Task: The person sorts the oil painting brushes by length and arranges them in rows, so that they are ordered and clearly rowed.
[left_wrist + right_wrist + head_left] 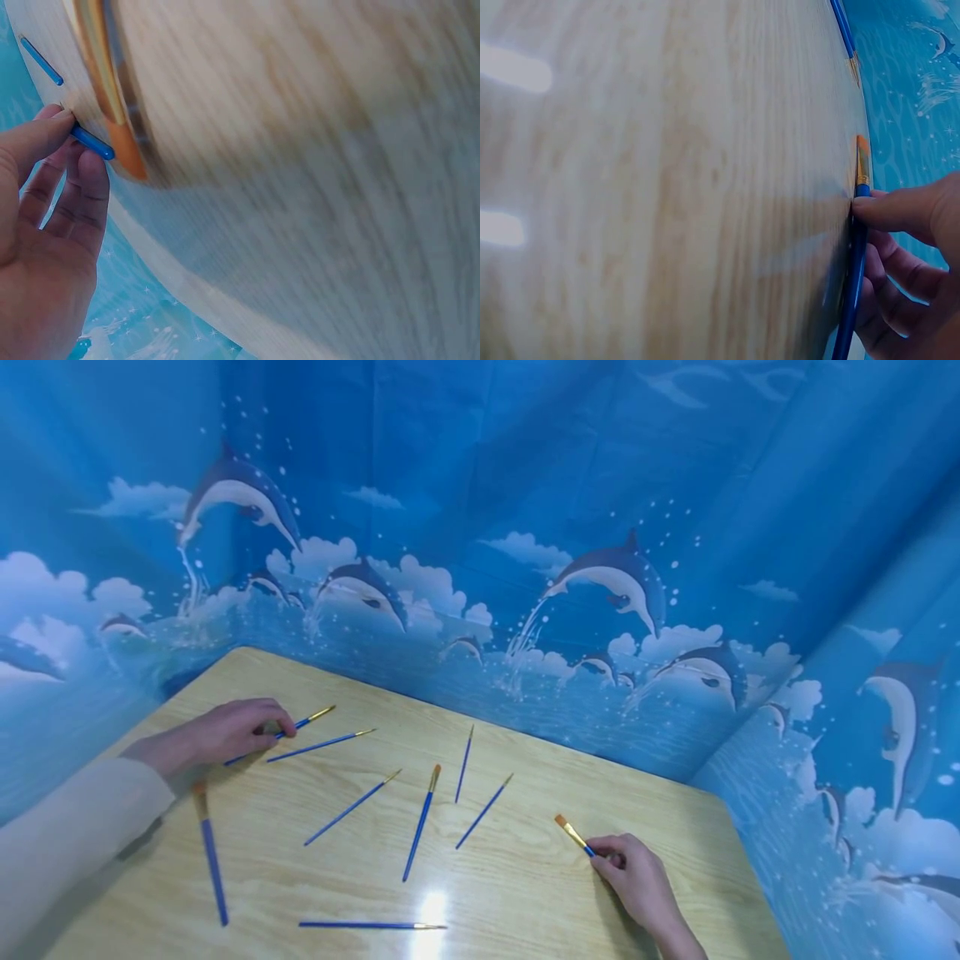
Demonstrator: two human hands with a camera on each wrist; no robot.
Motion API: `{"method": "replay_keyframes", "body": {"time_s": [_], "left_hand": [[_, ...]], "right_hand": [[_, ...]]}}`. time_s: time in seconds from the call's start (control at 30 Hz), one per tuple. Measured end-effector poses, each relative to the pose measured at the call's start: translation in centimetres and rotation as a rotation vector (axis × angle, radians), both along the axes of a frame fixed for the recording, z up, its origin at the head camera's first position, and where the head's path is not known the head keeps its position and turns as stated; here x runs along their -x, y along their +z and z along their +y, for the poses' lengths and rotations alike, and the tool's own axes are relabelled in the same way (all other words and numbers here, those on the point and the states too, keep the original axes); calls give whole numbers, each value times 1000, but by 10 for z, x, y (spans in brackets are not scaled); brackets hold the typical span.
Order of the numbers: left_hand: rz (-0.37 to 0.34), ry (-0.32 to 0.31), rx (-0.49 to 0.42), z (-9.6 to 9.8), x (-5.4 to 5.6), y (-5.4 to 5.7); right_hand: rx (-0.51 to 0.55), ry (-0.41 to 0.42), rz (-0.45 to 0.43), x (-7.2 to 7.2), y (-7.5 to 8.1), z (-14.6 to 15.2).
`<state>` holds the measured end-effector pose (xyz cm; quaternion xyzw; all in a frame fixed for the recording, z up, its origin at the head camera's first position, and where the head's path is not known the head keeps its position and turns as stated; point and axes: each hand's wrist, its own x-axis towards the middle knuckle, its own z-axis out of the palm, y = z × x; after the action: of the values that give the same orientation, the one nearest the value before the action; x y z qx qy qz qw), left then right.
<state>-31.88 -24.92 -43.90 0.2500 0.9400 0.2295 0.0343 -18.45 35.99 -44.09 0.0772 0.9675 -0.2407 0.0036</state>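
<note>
At the table's left side, my left hand point(240, 731) pinches a blue-handled paintbrush point(318, 713) between thumb and fingers; its gold ferrule points away to the back right. The handle end of that paintbrush point(94, 141) pokes out past the fingers in the left wrist view. On the right, my right hand point(637, 877) holds a flat paintbrush point(573, 835) with orange bristles, gripped near the ferrule. In the right wrist view, the thumb lies over the blue handle point(849, 300) just below the ferrule. A thin paintbrush point(318, 746) lies close beside the left hand's brush.
Several more paintbrushes lie spread on the wooden table point(525, 910). A wide one point(212, 860) lies near the left forearm, a flat one point(422, 827) mid-table, and a thin one point(360, 926) along the front. A blue dolphin-print curtain point(480, 527) hangs behind the table.
</note>
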Motion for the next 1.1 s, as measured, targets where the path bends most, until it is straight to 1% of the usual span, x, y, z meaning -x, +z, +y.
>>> {"method": "replay_keyframes", "body": {"time_s": [0.13,0.23,0.33,0.43,0.57,0.67,0.9,1.1], "left_hand": [[-2,4,1,2,-1,2],[-6,8,3,2,0,1],[-11,16,5,2,1,1],[-16,20,3,1,1,0],[-16,16,-3,1,0,1],[-13,14,-1,1,-1,0],[-15,31,10,2,0,0],[-15,30,12,2,0,1]], "right_hand": [[9,28,8,-2,3,0],[39,54,16,-3,7,1],[83,61,15,-2,9,1],[180,57,4,0,10,-4],[365,22,-21,1,8,-14],[461,19,-33,1,8,-24],[600,74,-83,-2,13,-47],[701,123,-105,-8,11,-64]]}}
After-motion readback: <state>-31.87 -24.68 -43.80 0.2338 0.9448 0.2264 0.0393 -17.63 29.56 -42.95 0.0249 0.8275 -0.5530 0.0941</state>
